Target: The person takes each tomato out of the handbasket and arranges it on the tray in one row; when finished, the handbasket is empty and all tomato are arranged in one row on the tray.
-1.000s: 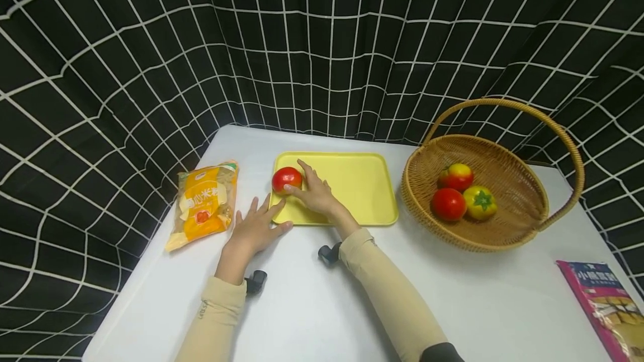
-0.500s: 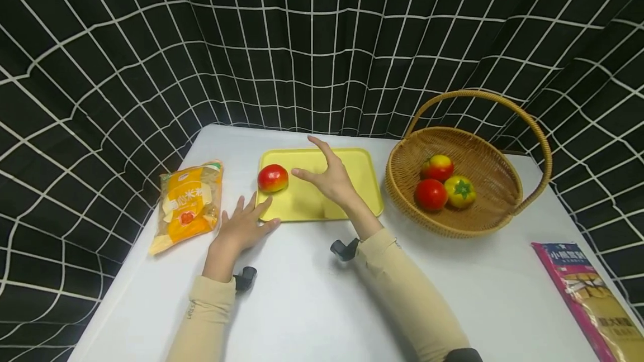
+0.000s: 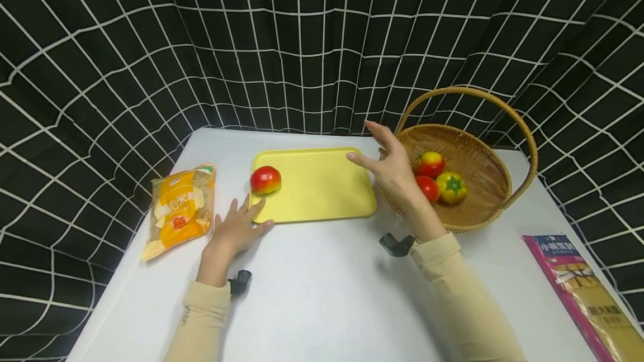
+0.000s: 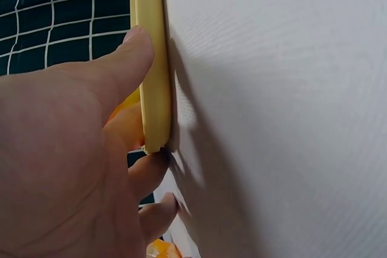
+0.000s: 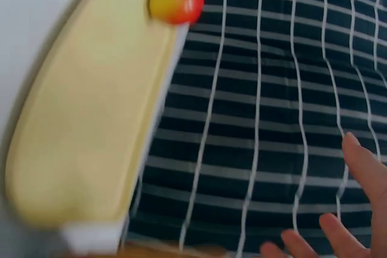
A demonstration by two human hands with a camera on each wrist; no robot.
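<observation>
A red and yellow mango-like fruit [image 3: 265, 180] lies at the left end of the yellow tray [image 3: 322, 183]. Spread fingers of my left hand [image 3: 234, 234] touch the tray's near left corner; in the left wrist view the thumb [image 4: 130, 64] lies against the tray's edge. My right hand [image 3: 394, 169] is raised beside the left rim of the wicker basket [image 3: 485, 183], fingers apart and holding nothing. Inside the basket are a red tomato [image 3: 427, 187], partly hidden by the right arm, a red and yellow fruit [image 3: 429, 165] and a yellow-green tomato-like fruit [image 3: 452, 187].
An orange bag [image 3: 181, 205] with a clear window lies left of the tray. At the table's right edge is a pink and blue packet [image 3: 578, 284]. The basket's tall handle [image 3: 523, 127] arches up. A black gridded curtain [image 3: 322, 43] surrounds the white table [image 3: 322, 284].
My right hand has left the mango-like fruit and moved right, across the tray to the basket. The fruit stays on the tray. My left hand keeps its place at the corner; the head view has shifted.
</observation>
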